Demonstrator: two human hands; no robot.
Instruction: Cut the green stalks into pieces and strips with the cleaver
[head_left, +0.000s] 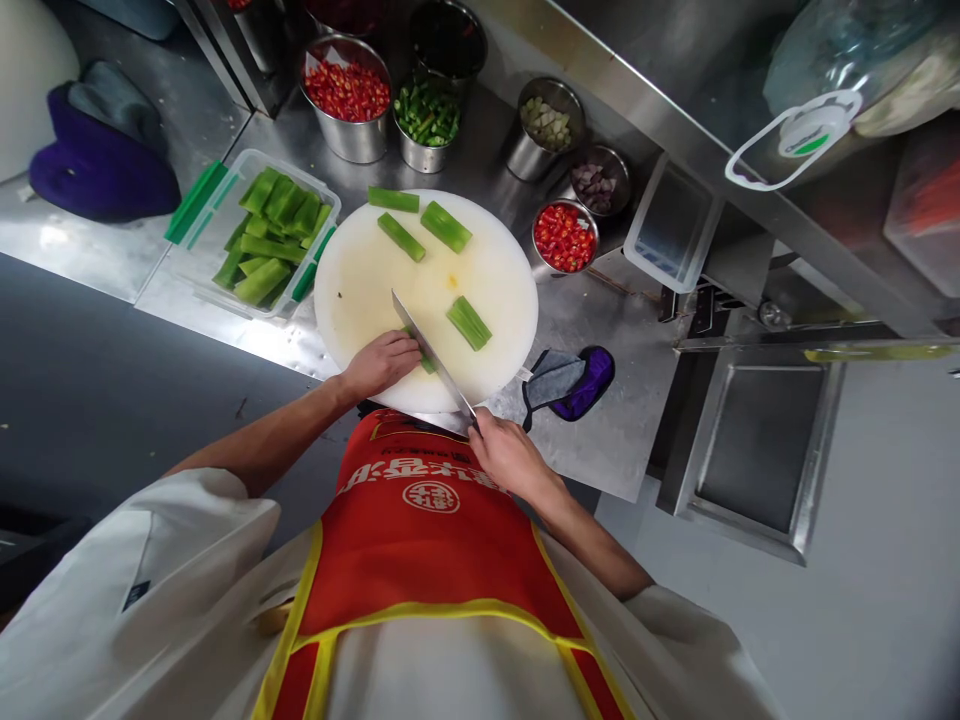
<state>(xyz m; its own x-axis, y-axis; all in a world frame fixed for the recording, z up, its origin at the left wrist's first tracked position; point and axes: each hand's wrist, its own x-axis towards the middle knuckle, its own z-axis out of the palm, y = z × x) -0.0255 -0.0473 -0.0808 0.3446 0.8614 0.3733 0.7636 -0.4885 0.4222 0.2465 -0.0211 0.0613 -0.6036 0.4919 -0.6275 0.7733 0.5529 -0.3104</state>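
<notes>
My right hand [504, 450] is closed round the handle of a kitchen knife [435, 362], whose blade points up and to the left across the round white cutting board [352, 255]. Beside the blade, the curled fingers of my left hand [384, 362] press a green vegetable piece [427, 365] onto the board; most of it is hidden by fingers and blade. A cut green piece [469, 323] with lengthwise lines lies right of the knife. Farther back on the board are three green pieces, one of them a broad chunk [446, 227].
Left of the board stands a clear plastic container [330, 195] of green pieces. Metal cups of chopped red chilli [566, 238], chopped greens [426, 115] and pale pieces [547, 122] line the back. A purple-grey cloth item [574, 385] lies right, near an empty-looking plastic tub [671, 225].
</notes>
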